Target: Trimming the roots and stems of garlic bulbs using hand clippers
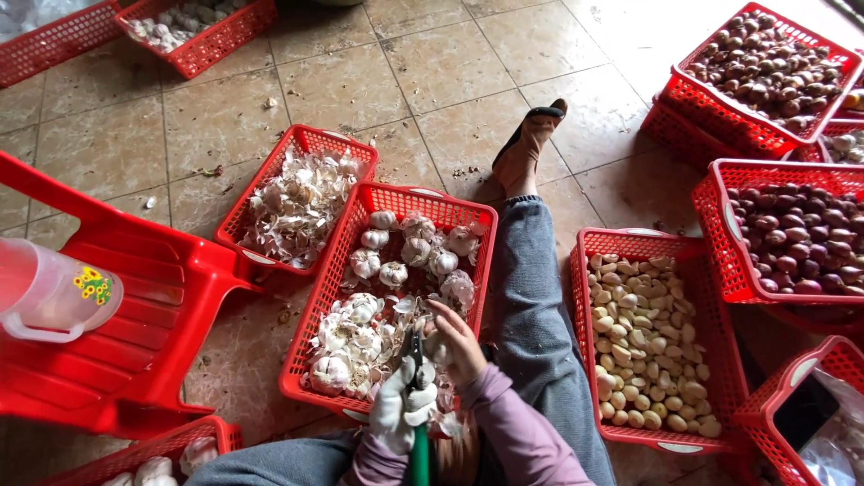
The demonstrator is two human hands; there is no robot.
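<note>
My left hand (400,412) wears a white glove and grips a green-handled cutting tool (418,450), its dark blade pointing up. My right hand (457,346), bare with a purple sleeve, holds a piece of garlic against the blade. Both hands hover over the near end of a red basket (310,335) of whole garlic bulbs (393,256) and loose white skins. My leg (531,288) in grey jeans stretches out beside it.
A red basket of garlic skins (236,211) lies to the left. One of peeled cloves (580,297) is on the right. Baskets of shallots (720,243) stand further right. A red plastic stool (135,297) with a clear jug (49,292) is at left.
</note>
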